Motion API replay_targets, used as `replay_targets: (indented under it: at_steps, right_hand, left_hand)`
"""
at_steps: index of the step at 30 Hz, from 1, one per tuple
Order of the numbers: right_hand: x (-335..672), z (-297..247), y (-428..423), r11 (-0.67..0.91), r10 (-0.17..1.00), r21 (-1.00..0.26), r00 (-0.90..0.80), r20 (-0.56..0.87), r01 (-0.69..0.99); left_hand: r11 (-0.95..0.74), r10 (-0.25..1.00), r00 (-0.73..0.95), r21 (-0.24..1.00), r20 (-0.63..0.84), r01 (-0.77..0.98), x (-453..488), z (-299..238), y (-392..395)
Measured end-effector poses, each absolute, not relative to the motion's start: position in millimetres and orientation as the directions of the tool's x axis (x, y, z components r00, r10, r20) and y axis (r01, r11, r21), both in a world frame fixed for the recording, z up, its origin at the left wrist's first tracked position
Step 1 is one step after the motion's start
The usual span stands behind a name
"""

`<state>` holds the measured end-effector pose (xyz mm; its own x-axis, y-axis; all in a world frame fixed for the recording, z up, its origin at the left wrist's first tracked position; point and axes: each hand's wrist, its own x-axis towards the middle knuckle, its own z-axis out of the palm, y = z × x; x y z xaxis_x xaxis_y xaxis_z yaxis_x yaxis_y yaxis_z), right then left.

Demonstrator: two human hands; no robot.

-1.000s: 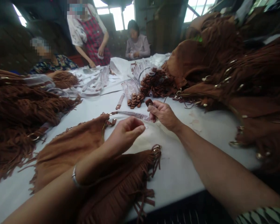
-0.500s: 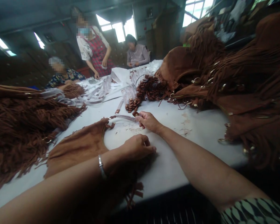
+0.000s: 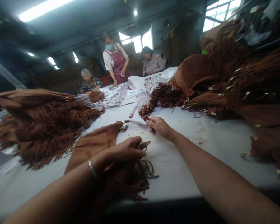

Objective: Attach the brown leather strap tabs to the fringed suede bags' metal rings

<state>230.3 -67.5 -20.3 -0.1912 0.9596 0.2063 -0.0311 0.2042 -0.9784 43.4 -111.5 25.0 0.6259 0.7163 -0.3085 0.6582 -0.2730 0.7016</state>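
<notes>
A brown suede fringed bag lies in front of me on the white table. My left hand is closed on the bag's near corner, where a metal ring sticks out past my fingers. My right hand is farther out, pinched on the end of a strap wrapped in clear plastic that runs to the bag's far corner. A small brown strap tab shows above my right fingers.
Heaps of brown fringed bags rise at the left and right. A pile of brown strap pieces and plastic-wrapped straps lies mid-table. Three people work at the far end.
My head has tilted up, showing more ceiling. My left hand has gone from a loose pinch above the bag to gripping its near corner with the ring. My right hand stays on the strap.
</notes>
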Motion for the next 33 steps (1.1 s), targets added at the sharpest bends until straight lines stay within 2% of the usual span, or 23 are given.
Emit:
replay_targets:
  at_steps: [1,3,7,9,16,20,24,29,33]
  right_hand:
    - [230,-16,-70,0.202,0.955,-0.978,-0.211,0.21,-0.059]
    - [229,-7,-75,0.178,0.944,-0.977,-0.26,0.204,-0.12]
    - [222,2,-87,0.087,0.91,-0.97,-0.378,0.171,-0.229]
    - [216,2,-90,0.063,0.896,-0.972,-0.417,0.156,-0.228]
    - [206,-6,-88,-0.07,0.892,-0.991,-0.451,-0.013,-0.11]
    - [206,-7,-85,-0.148,0.882,-0.988,-0.458,-0.109,-0.05]
    - [203,-8,-84,-0.221,0.856,-0.975,-0.478,-0.195,0.003]
    - [191,-14,-86,-0.241,0.861,-0.97,-0.47,-0.191,-0.046]
    - [190,-15,-85,-0.258,0.852,-0.965,-0.483,-0.201,-0.053]
  left_hand:
    - [-0.17,0.699,0.638,0.792,-0.323,0.586,38,28,-108]
    - [-0.008,0.689,0.648,0.892,-0.323,0.453,30,31,-102]
    - [0.153,0.675,0.67,0.947,-0.31,0.283,21,25,-95]
    - [0.224,0.648,0.699,0.953,-0.302,0.204,20,21,-94]
    - [0.272,0.537,0.813,0.958,-0.227,0.088,21,16,-82]
    - [0.233,0.502,0.832,0.963,-0.235,0.132,22,14,-73]
    - [0.279,0.497,0.827,0.951,-0.262,0.134,21,8,-66]
    - [0.33,0.455,0.87,0.943,-0.188,0.031,20,1,-64]
    - [0.261,0.485,0.849,0.962,-0.208,0.087,20,3,-67]
